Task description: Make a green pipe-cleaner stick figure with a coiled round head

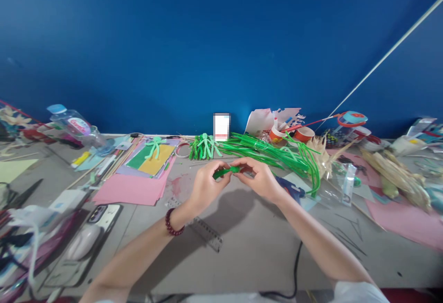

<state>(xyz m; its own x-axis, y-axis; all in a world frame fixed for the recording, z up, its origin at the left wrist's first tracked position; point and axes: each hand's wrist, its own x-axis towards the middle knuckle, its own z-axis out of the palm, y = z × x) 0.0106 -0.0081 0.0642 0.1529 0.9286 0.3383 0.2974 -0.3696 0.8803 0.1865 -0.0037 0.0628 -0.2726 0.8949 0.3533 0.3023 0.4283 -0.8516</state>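
My left hand and my right hand meet over the middle of the table, both closed in a pinch. Between their fingertips is a green pipe cleaner piece, twisted into a small lump at its right part. Its left end lies in my left fingers, while the right fingers pinch it near the lump. Just behind my hands, a bundle of long green pipe cleaners stretches to the right. Several green pipe-cleaner figures stand close together behind my left hand. A lighter green figure lies on coloured sheets.
Pink paper and a phone are at left, with a plastic bottle behind. A clear ruler lies under my left forearm. A dark blue glue gun sits beside my right wrist. Red cups stand at the back.
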